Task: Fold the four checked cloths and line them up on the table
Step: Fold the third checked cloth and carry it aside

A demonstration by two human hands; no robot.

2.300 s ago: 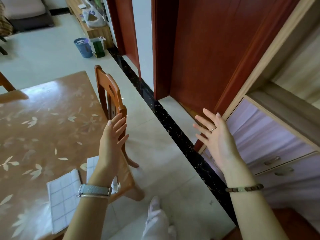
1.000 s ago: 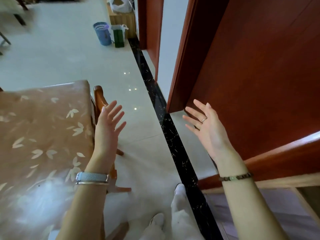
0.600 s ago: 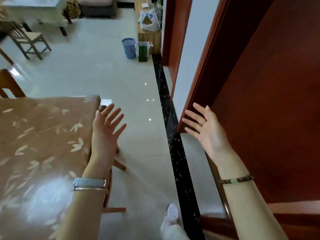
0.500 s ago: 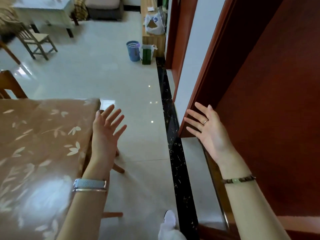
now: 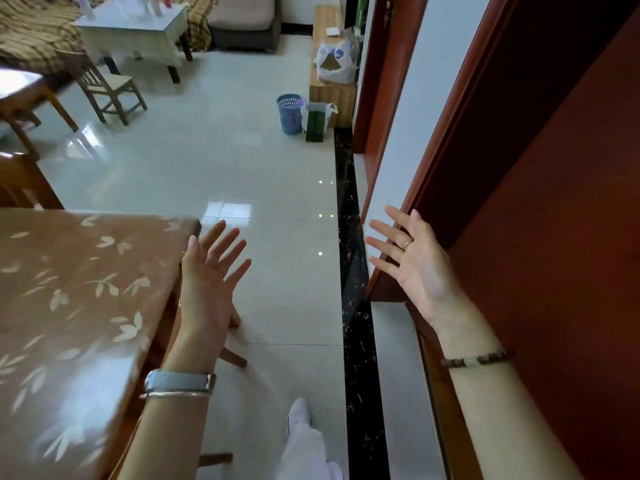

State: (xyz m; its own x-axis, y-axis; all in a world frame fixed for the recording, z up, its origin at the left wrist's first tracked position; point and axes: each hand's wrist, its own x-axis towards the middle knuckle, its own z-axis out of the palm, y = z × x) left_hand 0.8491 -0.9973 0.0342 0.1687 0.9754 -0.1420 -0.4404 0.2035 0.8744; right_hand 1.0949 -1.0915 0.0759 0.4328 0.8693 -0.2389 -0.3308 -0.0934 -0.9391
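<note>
- Left hand: fingers straight and spread, holding nothing, raised just off the right edge of the glossy brown leaf-printed table. Right hand: same, splayed and bare, well right of the table, in front of the red-brown wooden door.
- Why held up like that?
- My guess is that they are free between steps, palms turned inward, ready for a cloth. A judgement, no more.
- And the four checked cloths?
- None in view. Cannot say how many are folded. The table's near end is blurred with glare.
- Room?
- Pale glossy tile floor right of the table, then a black marbled floor strip between table and door. Far beyond the table stands a blue slatted bin, with a green paper bag just beside it. A small wooden chair sits far beyond the table's back edge.
</note>
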